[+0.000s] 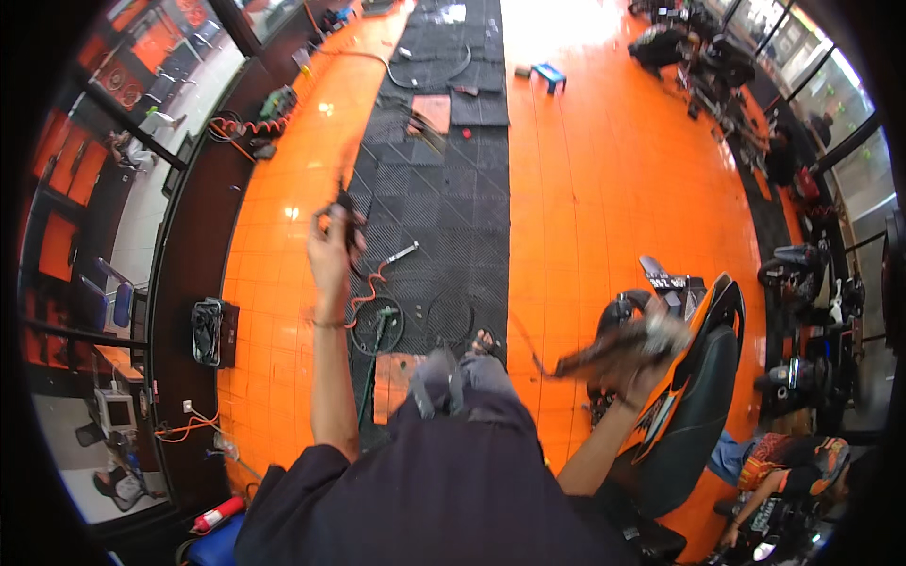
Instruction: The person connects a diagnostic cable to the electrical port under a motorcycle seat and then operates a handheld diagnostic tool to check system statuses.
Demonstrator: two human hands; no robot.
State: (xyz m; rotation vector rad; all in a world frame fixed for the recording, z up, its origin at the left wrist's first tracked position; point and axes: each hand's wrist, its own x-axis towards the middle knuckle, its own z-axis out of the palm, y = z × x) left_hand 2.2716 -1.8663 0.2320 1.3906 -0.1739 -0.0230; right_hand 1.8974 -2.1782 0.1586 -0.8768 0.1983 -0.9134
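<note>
My left hand is raised over the black mats, fingers closed round a small dark tool, partly orange, which I cannot make out clearly. Below it a coiled red hose with a metal fitting and a round ring lie on the mat. My right hand is out to the right, smeared by motion, with a blurred dark object that has a thin trailing part; whether my fingers grip it is unclear. It is beside an orange-and-black motorcycle with a black seat.
Black matting runs between orange floor strips. More motorcycles line the right wall. A person bends at lower right. A black bin, red extinguisher and small blue stand are around. A glass partition lies left.
</note>
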